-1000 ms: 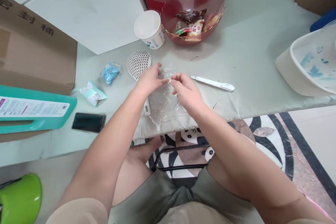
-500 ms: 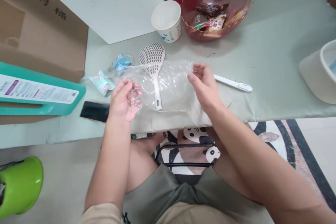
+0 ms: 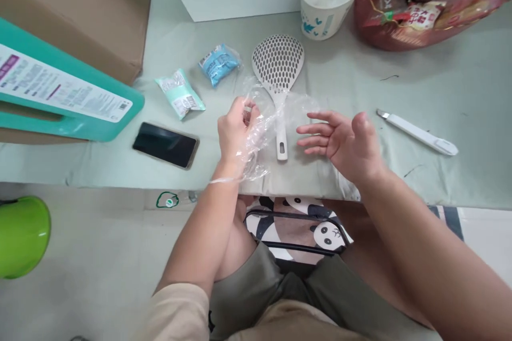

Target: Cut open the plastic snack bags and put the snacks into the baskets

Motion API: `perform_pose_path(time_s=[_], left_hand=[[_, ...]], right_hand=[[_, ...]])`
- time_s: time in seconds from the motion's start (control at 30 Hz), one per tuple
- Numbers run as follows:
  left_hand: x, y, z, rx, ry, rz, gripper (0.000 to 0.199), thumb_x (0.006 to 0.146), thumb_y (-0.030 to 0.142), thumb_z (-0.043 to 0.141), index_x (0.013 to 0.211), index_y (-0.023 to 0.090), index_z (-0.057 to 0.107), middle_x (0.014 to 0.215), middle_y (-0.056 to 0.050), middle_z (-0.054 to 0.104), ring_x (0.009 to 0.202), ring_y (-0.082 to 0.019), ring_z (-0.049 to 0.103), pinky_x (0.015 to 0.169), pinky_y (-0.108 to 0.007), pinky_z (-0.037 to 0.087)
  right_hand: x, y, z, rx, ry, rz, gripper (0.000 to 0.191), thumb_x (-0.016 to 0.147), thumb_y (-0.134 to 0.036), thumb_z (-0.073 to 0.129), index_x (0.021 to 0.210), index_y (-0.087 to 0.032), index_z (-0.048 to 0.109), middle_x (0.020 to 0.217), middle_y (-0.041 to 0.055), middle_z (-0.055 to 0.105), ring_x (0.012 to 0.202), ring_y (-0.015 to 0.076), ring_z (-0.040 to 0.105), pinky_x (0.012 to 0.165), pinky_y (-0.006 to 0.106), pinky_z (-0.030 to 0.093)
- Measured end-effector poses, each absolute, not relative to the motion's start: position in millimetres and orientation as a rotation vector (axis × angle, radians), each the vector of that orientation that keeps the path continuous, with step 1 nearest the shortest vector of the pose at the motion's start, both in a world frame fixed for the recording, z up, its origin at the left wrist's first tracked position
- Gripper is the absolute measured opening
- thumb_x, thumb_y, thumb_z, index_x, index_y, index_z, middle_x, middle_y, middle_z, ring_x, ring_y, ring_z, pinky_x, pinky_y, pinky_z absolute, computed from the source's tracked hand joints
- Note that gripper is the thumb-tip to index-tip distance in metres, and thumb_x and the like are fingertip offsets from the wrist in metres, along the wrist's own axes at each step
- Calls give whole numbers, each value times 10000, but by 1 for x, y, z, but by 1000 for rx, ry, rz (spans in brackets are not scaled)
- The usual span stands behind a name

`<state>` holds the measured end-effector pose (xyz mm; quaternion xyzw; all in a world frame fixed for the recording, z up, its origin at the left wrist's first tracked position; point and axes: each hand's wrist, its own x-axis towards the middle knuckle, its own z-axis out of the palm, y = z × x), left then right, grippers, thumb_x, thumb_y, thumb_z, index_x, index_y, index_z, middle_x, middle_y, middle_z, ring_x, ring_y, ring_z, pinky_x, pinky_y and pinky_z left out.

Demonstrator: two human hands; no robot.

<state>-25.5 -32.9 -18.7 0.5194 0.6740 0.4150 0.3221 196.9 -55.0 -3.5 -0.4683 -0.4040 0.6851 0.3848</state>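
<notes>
A clear plastic bag [image 3: 260,138] hangs crumpled around my left hand [image 3: 239,130], whose fingers are curled on the film. To its right, my right hand [image 3: 340,144] is spread with the palm turned up, holding nothing. Between the two hands lies a light grey slotted ladle [image 3: 279,61], its head pointing away from me and its handle toward me. Part of the bag lies over the ladle's neck. A white utility knife [image 3: 418,132] rests on the table to the right of my right hand.
Left of my hands are a black phone [image 3: 166,145], a green packet [image 3: 181,94], a blue packet [image 3: 220,64], a teal container [image 3: 72,85] and a cardboard box [image 3: 80,10]. Behind stand a paper cup [image 3: 320,18] and a red snack bowl [image 3: 384,34]. A green bin [image 3: 26,237] is on the floor.
The bag, stretched between both hands before, is now bunched at my left hand. My right hand has come off it and opened. The view has moved closer and shifted left.
</notes>
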Motion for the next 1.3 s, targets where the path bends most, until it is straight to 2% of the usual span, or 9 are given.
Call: perform_pose_path(time_s=[0.17,0.3,0.5,0.67,0.83,0.97,1.07,1.2,1.3], left_hand=[[-11,-44,-11,1701,2136,1073,151,877,191,680,778,255,585,620,33,501,603,-156,500,669,-339,327],[13,-56,-11,1917,1948,1077,184,885,190,692,760,237,564,647,25,568,589,-139,496,604,-322,303],[37,-64,-19,2192,1920,1095,106,891,178,656,800,215,619,744,-20,642,611,-145,522,564,-325,234],[40,-61,-27,2227,1890,1090,31,874,210,677,856,222,654,779,-27,643,632,-156,530,557,-325,245],[29,-47,-26,1936,1755,1406,156,797,78,641,845,226,624,701,28,571,612,-118,497,608,-283,371],[21,-32,-23,1368,1534,1472,170,805,104,641,774,230,531,620,71,439,476,-64,374,481,-229,336],[17,-26,-22,1033,1452,1466,196,834,102,607,779,235,474,609,88,407,388,-33,299,382,-209,241],[13,-25,-23,998,1448,1494,239,858,134,648,783,235,444,599,97,383,367,-20,326,357,-185,246],[8,-25,-24,1115,1401,1503,255,837,169,708,779,229,467,643,90,462,373,-15,374,350,-190,272]], right_hand=[[190,-71,-16,-1038,-1044,1811,880,656,-875,713,1303,-292,585,1320,110,691,1069,290,741,859,455,640],[177,-85,-20,-856,-1104,1865,808,714,-771,780,1332,-303,552,1370,90,631,1179,278,695,924,416,629],[165,-87,-14,-857,-1129,1766,792,732,-721,794,1335,-283,525,1436,99,620,1319,305,620,1106,455,546],[163,-92,-10,-1113,-1076,1673,532,764,-374,786,1226,-237,563,1147,69,728,1017,229,720,856,366,612],[176,-86,-4,-1412,-957,1471,142,780,-168,596,911,-213,628,795,-14,703,628,112,642,598,252,522],[192,-73,-3,-1429,-649,1507,119,783,-162,602,885,-223,593,716,-39,657,556,94,624,555,228,504],[201,-68,-5,-1422,-484,1510,125,858,-310,613,953,-233,588,790,-2,690,601,125,670,576,258,543],[205,-72,-4,-1365,-643,1553,396,868,-560,662,1104,-248,602,1020,52,753,742,176,735,655,318,612],[205,-75,-3,-1458,-868,1574,412,780,-430,814,1093,-219,649,914,33,760,704,156,719,626,276,594]])
